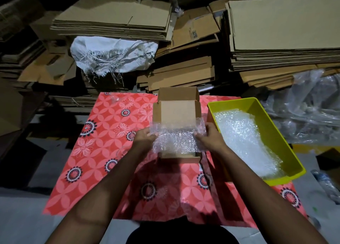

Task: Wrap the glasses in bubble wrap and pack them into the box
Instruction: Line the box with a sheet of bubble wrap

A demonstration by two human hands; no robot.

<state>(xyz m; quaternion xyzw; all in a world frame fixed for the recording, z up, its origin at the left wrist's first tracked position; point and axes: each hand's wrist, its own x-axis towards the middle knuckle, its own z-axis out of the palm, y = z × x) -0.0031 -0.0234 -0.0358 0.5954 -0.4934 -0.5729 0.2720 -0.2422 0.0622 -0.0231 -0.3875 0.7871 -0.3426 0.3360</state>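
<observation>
Hands (145, 139) (208, 140) hold bubble-wrapped bundle (177, 139) crosswise over box (177, 111).

Your bubble wrap (176, 140): clear glossy plastic. Box (177, 113): matt brown cardboard. Bin (265, 115): smooth yellow plastic. Table cover (103, 133): printed cloth.

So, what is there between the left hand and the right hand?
In the head view, a bubble wrap bundle spans between the left hand and the right hand, held above the open cardboard box.
</observation>
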